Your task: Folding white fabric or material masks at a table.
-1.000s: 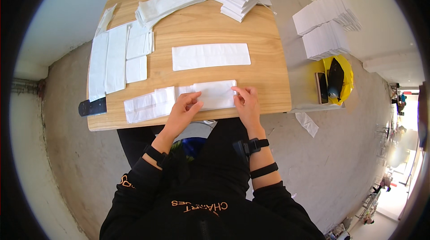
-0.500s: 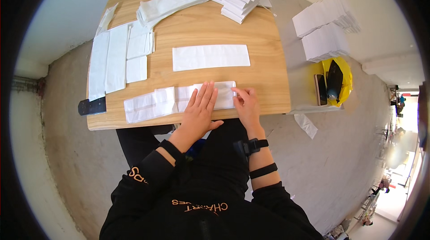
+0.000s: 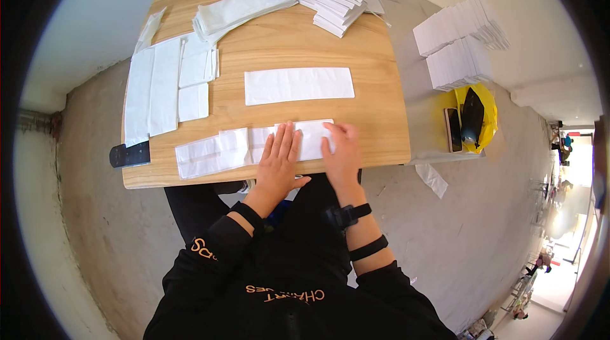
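- The left hand [image 3: 279, 159] now lies flat, fingers spread, on the folded white paper strip [image 3: 305, 140] at the near edge of the wooden desk [image 3: 381, 105]; a second ago it sat further left.
- The right hand [image 3: 342, 149] stays pressed open on the strip's right end.
- Neither grip clenches anything.

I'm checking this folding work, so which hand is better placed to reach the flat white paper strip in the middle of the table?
Probably the left hand: its fingers point at the paper strip, just beyond.
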A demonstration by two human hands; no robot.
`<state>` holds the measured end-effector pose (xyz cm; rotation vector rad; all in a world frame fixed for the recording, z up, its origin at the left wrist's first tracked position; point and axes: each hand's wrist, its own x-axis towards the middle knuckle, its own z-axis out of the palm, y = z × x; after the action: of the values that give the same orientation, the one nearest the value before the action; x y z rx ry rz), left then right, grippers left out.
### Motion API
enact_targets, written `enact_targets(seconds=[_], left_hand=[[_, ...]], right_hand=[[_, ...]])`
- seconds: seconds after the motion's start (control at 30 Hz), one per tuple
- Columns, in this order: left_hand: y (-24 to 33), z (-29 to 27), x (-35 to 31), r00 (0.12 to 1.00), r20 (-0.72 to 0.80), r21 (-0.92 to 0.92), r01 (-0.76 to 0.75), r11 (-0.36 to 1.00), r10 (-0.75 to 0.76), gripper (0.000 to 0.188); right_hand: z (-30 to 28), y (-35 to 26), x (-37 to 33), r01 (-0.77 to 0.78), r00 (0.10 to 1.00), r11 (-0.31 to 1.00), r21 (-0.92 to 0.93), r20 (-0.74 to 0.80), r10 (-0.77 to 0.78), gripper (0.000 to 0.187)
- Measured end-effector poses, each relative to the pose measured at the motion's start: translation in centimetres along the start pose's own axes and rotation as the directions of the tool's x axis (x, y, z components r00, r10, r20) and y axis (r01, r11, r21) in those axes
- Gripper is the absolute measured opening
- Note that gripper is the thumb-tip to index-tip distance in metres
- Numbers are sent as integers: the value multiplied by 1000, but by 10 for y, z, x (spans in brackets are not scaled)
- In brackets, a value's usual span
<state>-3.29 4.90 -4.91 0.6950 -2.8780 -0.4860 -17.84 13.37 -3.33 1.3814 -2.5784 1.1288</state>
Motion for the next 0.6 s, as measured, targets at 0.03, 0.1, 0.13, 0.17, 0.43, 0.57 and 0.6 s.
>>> enact_targets(seconds=[0.03,0.1,0.13,0.17,0.43,0.57,0.6], left_hand=[[-1,1,0,1000,-15,1,-8,1000,8,111],[-5,9,-3,999,-28,-2,-19,1000,19,108],[-9,17,-5,996,-79,108,-22,994,30,105],[-9,18,-3,990,-130,213,-22,977,51,103],[-4,6,-2,999,-54,19,-4,1000,5,109],[-2,3,0,1000,-27,69,11,998,-10,109],[-2,4,0,1000,-24,64,11,998,-9,109]], right_hand=[[7,-12,0,4,999,992,130,49,-10,34],[26,-33,-3,36,988,950,310,133,-81,42],[35,-40,-2,70,976,927,367,167,-140,47],[42,-40,-2,69,977,929,363,166,-137,47],[57,-17,7,47,995,999,-14,91,-46,57],[63,-15,5,25,997,991,-133,72,-16,57],[63,-16,5,2,997,992,-128,79,9,57]])
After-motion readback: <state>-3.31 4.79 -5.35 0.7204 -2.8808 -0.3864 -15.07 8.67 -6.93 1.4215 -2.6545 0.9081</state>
